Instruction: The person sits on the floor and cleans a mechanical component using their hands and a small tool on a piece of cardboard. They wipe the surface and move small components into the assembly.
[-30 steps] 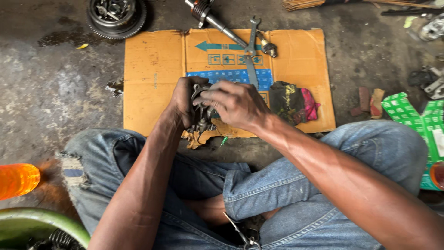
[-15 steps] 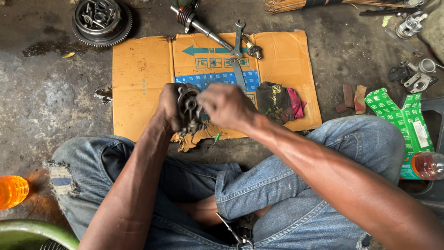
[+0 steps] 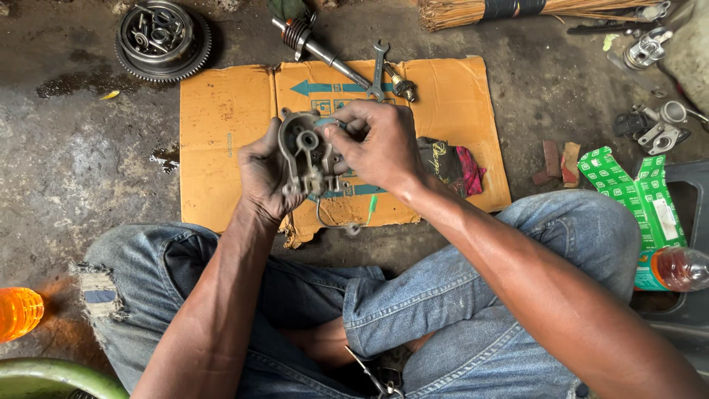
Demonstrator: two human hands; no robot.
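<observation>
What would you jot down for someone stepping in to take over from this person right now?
Left hand: grips the grey metal engine part from its left side, held up over the cardboard sheet.
Right hand: fingers pinch at the part's upper right edge; what they hold is hidden.
Nearby: wrench and shaft with spring at the cardboard's top edge, dark rag on its right, round gear assembly on the floor.
Done: part is off the floor, in hand.
Left: unclear.

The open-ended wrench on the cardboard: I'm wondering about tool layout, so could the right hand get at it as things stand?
Probably yes. The wrench lies bare on the cardboard just beyond the right hand, nothing over it. But that hand is on the metal housing, which the left hand grips, so it would need to let go first.
</observation>
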